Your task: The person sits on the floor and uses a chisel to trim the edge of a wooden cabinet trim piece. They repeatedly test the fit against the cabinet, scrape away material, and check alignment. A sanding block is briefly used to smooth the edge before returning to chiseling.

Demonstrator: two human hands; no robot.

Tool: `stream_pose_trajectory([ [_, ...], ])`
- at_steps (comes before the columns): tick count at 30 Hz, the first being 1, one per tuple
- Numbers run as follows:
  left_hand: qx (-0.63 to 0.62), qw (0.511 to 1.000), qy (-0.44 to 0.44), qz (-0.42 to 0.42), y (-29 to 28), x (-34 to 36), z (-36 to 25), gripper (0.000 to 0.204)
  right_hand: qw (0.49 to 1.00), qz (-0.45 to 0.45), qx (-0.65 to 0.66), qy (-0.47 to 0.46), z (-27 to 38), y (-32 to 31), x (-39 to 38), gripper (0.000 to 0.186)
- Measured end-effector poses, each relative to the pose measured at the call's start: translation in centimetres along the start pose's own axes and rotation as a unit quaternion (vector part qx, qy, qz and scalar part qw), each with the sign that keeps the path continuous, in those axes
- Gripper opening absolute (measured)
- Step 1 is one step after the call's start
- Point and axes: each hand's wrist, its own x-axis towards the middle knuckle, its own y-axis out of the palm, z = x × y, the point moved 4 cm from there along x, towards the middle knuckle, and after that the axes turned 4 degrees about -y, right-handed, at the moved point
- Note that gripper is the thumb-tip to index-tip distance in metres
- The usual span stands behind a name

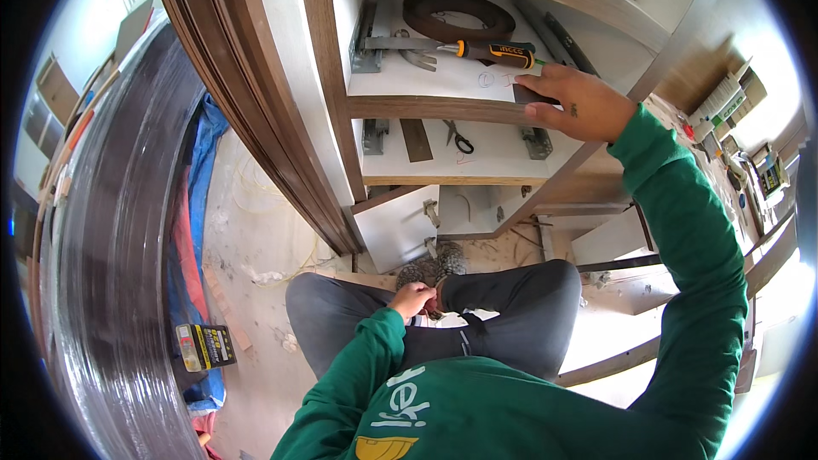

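fingers [534,83] of the outstretched right hand [592,106] just beside the orange-and-black tool [498,53]

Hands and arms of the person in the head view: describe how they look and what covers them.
The right hand and left hand are both without gloves. A small dark marking shows on the back of the right one. Both arms are in long, plain green sleeves, snug at the cuffs, part of a green top.
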Motion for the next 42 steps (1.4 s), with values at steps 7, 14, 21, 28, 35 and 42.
stream_pose_trajectory([
  [7, -0.013, 1.000, -0.009, -0.020, -0.3, 0.6, 0.2, 0.028, 0.994, 0.063, -0.068, -0.066, -0.4, 0.3, 1.8, 0.054],
  [14, -0.023, 1.000, -0.019, -0.004, -0.4, 0.9, 0.6, 0.028, 0.989, 0.060, -0.099, -0.096, -1.4, 0.8, 2.5, 0.049],
  [21, -0.015, 1.000, -0.004, -0.003, -0.5, 0.8, 0.3, 0.029, 0.983, 0.059, -0.112, -0.137, -1.4, 1.0, 2.6, 0.043],
  [28, -0.025, 1.000, -0.016, 0.005, -0.4, 1.0, 0.3, 0.029, 0.981, 0.076, -0.102, -0.146, -2.0, 1.0, 2.8, 0.041],
  [35, -0.008, 1.000, -0.015, -0.004, 0.1, 1.0, -0.3, 0.027, 0.981, 0.060, -0.114, -0.143, -1.8, 1.4, 2.7, 0.045],
  [42, 0.037, 0.999, 0.029, -0.011, 0.6, 0.6, -1.5, 0.030, 0.982, 0.056, -0.130, -0.122, -1.8, 1.8, 2.9, 0.045],
])
